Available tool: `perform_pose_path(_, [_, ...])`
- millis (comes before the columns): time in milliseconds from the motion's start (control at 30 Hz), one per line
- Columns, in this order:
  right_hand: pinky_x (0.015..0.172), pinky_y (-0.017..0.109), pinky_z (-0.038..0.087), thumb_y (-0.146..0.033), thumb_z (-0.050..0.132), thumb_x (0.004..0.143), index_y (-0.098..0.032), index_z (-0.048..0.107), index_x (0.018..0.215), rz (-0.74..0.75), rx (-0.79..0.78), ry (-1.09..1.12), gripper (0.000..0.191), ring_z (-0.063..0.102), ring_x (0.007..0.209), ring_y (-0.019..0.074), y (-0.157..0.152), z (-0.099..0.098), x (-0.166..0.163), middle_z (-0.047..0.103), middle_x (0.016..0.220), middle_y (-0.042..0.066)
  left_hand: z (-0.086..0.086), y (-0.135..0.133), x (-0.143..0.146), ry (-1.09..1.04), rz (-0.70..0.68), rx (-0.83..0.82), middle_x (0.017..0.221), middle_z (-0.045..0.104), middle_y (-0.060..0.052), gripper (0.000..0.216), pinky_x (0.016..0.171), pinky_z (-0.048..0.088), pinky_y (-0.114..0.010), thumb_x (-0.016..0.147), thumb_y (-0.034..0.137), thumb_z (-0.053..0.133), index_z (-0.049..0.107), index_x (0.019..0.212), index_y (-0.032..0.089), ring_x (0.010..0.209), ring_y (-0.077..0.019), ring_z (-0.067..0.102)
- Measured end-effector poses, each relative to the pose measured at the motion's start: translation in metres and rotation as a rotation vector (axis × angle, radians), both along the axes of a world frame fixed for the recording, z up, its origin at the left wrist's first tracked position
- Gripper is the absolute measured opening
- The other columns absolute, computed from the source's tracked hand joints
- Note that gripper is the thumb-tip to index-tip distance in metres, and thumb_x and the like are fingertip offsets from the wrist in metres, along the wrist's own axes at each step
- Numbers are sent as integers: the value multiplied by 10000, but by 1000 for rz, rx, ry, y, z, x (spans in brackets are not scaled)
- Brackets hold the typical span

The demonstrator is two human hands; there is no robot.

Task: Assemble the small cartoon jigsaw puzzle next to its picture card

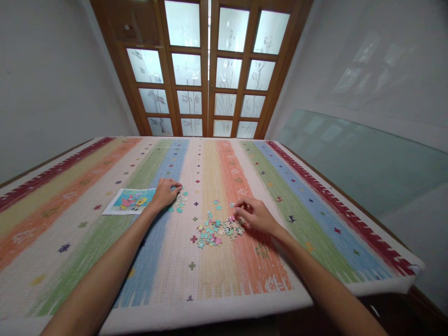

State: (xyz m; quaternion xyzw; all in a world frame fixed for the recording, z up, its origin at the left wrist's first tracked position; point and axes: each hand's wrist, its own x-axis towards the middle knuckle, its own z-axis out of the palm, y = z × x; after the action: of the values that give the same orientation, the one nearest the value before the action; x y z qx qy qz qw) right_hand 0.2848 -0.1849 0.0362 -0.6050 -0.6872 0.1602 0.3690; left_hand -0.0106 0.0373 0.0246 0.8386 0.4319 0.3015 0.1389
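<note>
Main pile of puzzle pieces (210, 229) sits toward the near edge of the surface (224, 280), around the middle. Right hand (257, 215) is at the pile's right side, grip pinched in, but I can't tell if there's a piece in it. Picture card (131, 201) lies flat between there and the left edge. Left hand (165, 192) is just beside it, by a smaller cluster (180, 204), same pinched grip, again can't tell if it's got anything. Wooden doors (189, 72) stand past the far edge.

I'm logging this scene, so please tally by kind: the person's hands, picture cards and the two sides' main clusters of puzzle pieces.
Hands: 2 (left hand, right hand)
Picture card: 1
Main clusters: 2 (left-hand cluster, right-hand cluster)
Total: 5
</note>
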Motion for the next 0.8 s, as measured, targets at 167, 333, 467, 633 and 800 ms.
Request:
perform_pose_path(167, [717,353,465,-209,598,877,-214,701,889,-58,2,-85,105,594,734,200,3,-1,13,692,838,54,-2,-3,2,28,-21,28,939,738,-122,210,994,456,-517,798,258,579,787,800,226,1010,-346,607])
perform_pose_path(333, [831,391,487,-86,618,810,-213,749,945,49,-20,-251,228,627,879,236,2,-4,20,682,900,72,-3,-8,3,56,-35,51,925,720,-125,236,978,456,-530,813,229,546,781,812,212,996,-348,586])
perform_pose_path(467, [852,406,489,-119,663,838,-203,753,958,54,-26,-329,172,625,916,253,2,-9,20,668,933,89,2,-17,6,40,-43,91,989,708,-133,259,1000,447,-500,868,201,521,770,941,186,1038,-331,581])
perform_pose_path(633, [846,381,490,-148,661,888,-191,723,912,38,-52,-310,80,623,913,237,3,-12,20,664,939,84,5,-50,26,27,-247,129,1043,720,-109,227,998,449,-462,940,191,520,733,1017,182,1047,-287,584])
perform_pose_path(800, [878,383,482,-137,615,918,-190,724,979,51,-55,-288,136,619,937,238,3,-11,19,683,970,93,-3,-89,50,128,-507,109,1182,733,-78,263,992,444,-467,1038,255,459,702,1132,224,1099,-280,577])
